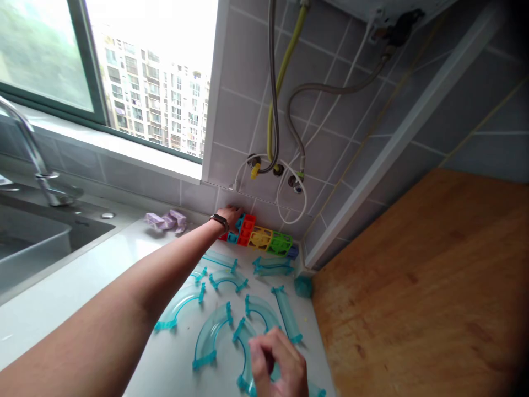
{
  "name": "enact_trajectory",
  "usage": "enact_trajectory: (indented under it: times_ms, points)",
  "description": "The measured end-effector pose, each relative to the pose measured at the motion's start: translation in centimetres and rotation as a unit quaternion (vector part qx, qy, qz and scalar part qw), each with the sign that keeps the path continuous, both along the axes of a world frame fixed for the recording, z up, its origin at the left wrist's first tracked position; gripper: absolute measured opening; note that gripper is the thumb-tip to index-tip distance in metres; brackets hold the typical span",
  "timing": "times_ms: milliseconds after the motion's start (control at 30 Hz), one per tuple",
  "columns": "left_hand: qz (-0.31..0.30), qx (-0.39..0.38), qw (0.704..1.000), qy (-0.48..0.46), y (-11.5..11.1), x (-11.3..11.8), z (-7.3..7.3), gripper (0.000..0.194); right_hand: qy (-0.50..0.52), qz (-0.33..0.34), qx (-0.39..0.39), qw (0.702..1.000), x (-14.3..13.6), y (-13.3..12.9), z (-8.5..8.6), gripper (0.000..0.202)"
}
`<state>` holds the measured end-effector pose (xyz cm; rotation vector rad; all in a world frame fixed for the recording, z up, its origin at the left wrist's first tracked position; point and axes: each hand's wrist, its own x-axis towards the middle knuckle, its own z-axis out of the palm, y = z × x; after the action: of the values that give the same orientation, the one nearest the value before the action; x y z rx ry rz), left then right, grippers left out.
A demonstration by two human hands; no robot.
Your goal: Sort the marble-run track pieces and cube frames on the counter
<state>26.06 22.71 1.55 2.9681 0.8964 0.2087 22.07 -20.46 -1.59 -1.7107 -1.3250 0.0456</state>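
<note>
My left hand (230, 215), with a dark watch band at the wrist, reaches to the back of the counter. It touches the left end of a row of plastic toy blocks, by a light blue block (233, 237) and a red block (247, 230). Its fingers are small and partly hidden, so their grip is unclear. A yellow block (261, 237) and a green block (280, 243) continue the row. Near the front, my right hand (281, 361) is loosely curled, with nothing visible in it. It hovers over translucent teal curved track pieces (210, 336), partly covering some.
A straight teal track piece (288, 315) lies by a wooden board (413, 286) on the right. A crumpled purple-white packet (166, 220) lies at the back left, near the sink (33, 242) and faucet (37, 149). Hoses (285, 71) and a white cable (303, 204) hang along the tiled wall.
</note>
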Motion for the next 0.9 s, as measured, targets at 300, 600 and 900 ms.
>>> enact_trajectory:
  times_ms: [300, 600, 900]
  points:
    - [-0.005, 0.000, 1.000, -0.010, -0.2, -0.1, 0.1, 0.050, -0.262, -0.125, -0.181, 0.940, 8.7, 21.7, 6.1, 0.066]
    - [-0.010, 0.013, 0.999, -0.030, -0.3, -0.5, -0.5, 0.046, -0.281, -0.127, -0.256, 0.916, 14.0, 28.9, 1.5, 0.080]
    - [-0.018, 0.016, 0.998, -0.055, -1.3, -1.4, -0.8, 0.079, -0.284, -0.144, -0.205, 0.926, 14.6, 28.9, -0.8, 0.067]
